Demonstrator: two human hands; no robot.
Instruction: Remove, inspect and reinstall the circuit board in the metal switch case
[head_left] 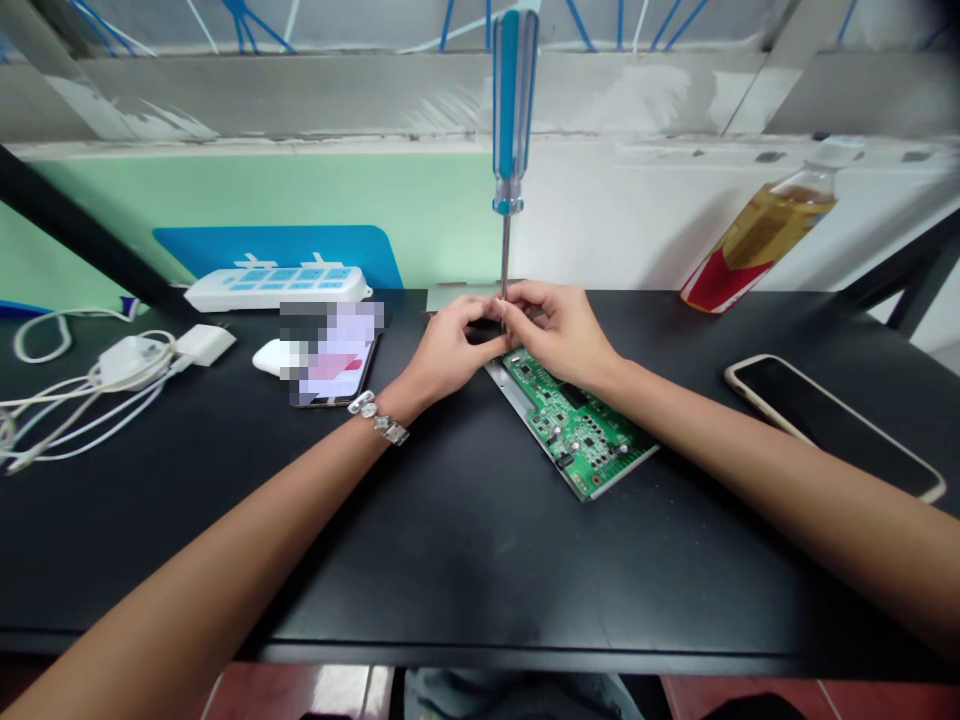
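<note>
A screwdriver (511, 110) with a clear and blue handle stands upright at the far side of the table, its handle up and its metal shaft pointing down. My right hand (559, 325) is closed, with thumb and fingers pinching low on the shaft. From the other side, my left hand (454, 350) closes its thumb and fingertips around the shaft's lower end. The screwdriver's tip is hidden among my fingers. Beneath my right hand and forearm lies a green circuit board (559, 410) on a metal plate, its far end covered by my hands.
A lit phone (337, 370), a white rounded case (274, 357), a power strip (281, 288) and white chargers with cables (135, 360) lie to the left. On the right are a dark phone (832, 425) and a leaning drink bottle (765, 235). The wall closes off the table's back.
</note>
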